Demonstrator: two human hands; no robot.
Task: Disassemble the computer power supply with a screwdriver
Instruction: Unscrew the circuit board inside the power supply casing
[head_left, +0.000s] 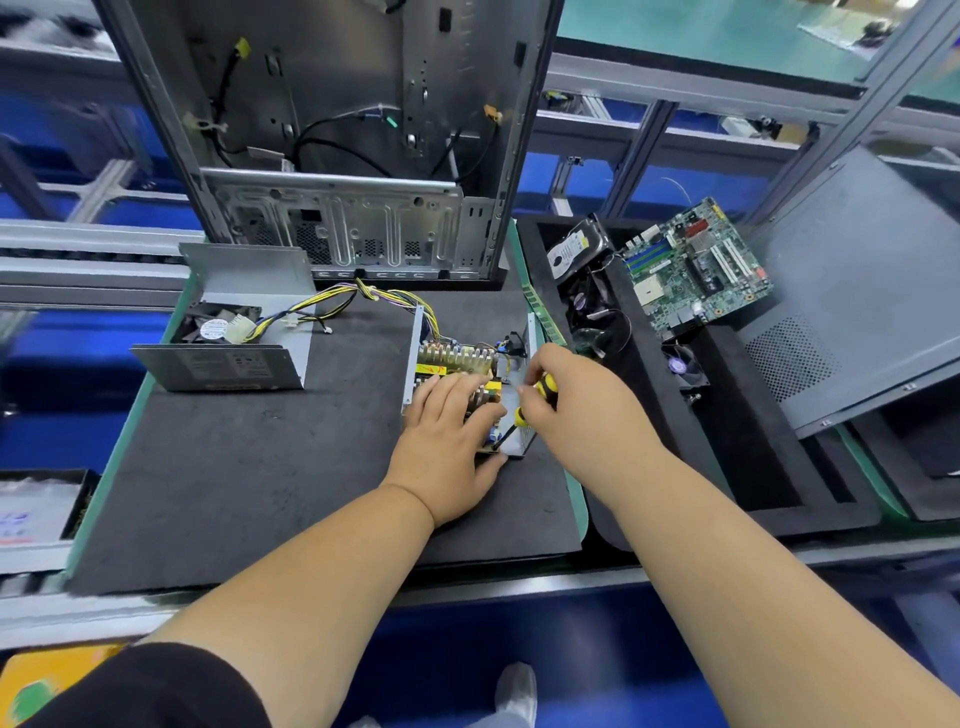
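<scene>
- Black foam mat (260, 467) covers the tabletop, with the opened power supply (470, 374) lying on it, presumably so the metal case does not slide.
- The left hand (447, 441) lies flat over the circuit board, fingers (441, 395) straight and spread, pressing down; this likely steadies the unit against the tool's twist.
- The right hand (566, 395) curls its fingers round a yellow-and-black screwdriver (530, 402).
- The screwdriver's shaft slants down and left from those fingers, its tip at the board's near corner, just beside the left thumb.
- The removed cover with fan (228, 332) sits well apart, beyond the left fingers, still linked by wires (332, 301).
</scene>
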